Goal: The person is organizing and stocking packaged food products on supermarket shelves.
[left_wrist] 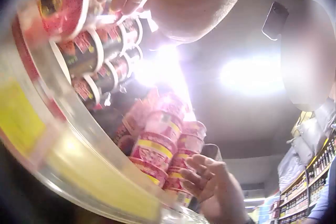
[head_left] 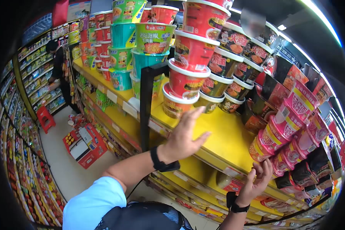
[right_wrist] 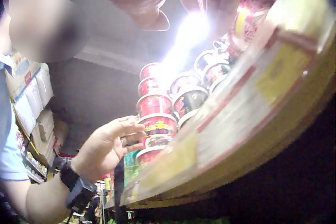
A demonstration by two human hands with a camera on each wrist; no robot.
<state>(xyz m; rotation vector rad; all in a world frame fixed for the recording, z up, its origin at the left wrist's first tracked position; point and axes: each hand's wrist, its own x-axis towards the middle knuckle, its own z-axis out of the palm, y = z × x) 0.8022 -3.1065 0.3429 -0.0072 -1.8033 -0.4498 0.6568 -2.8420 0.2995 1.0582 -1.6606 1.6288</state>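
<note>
My left hand (head_left: 182, 138) is raised over the shelf's front edge, fingers fairly straight and thumb apart, holding nothing. Its fingertips are near the bottom of a tall stack of red instant noodle cups (head_left: 189, 78) with white lids. Black instant noodle cups (head_left: 218, 82) stand in stacks just behind. Lower and to the right, my right hand (head_left: 258, 180) has loosely bent fingers and nothing in its grasp. It is close by the stacked pink instant noodle cups (head_left: 274, 136). In the right wrist view, the left hand (right_wrist: 107, 148) appears beside the red stack.
Between the stacks runs the yellow shelf (head_left: 226, 134). A black post (head_left: 146, 107) rises at its front, left of my left hand. Green noodle cups (head_left: 153, 38) stand farther left. On the floor are a red carton (head_left: 90, 143) and a red stool (head_left: 46, 119); another person (head_left: 59, 73) stands in the aisle.
</note>
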